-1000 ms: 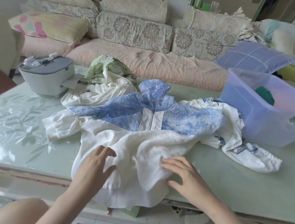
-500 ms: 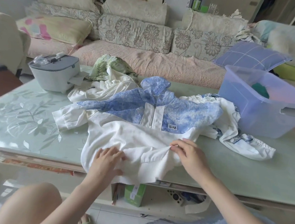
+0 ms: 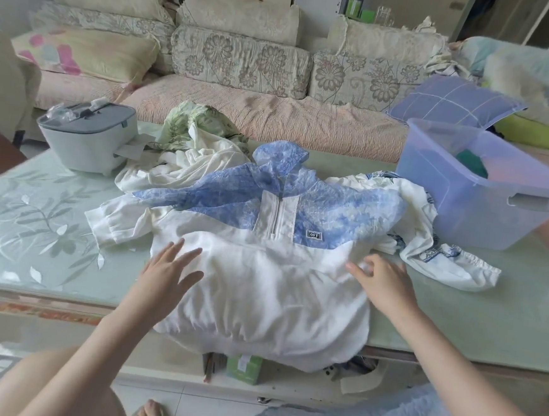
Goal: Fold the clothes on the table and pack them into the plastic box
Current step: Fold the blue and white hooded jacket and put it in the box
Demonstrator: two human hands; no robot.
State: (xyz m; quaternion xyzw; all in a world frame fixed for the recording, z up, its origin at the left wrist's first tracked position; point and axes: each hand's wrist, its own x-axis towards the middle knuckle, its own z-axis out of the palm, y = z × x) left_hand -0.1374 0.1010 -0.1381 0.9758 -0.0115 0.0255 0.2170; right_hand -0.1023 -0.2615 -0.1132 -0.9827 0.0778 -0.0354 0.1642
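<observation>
Now the left hand [image 3: 169, 271] lies flat, fingers spread, on the blue-and-white hoodie [image 3: 260, 292] at mid-frame, just smoothed out and ready to fold. The right hand [image 3: 383, 283] curls at its edge; I cannot tell if it pinches.

crinkled cloth hoodie [image 3: 261, 272], translucent plastic box [image 3: 457, 202]

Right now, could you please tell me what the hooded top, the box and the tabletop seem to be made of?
The hooded top looks like thin woven fabric, matte: it wrinkles softly, and its blue yoke has a crinkled texture. The box seems smooth translucent plastic; contents show through its walls. The tabletop is probably glass over a leaf pattern, given its bright reflections.
</observation>
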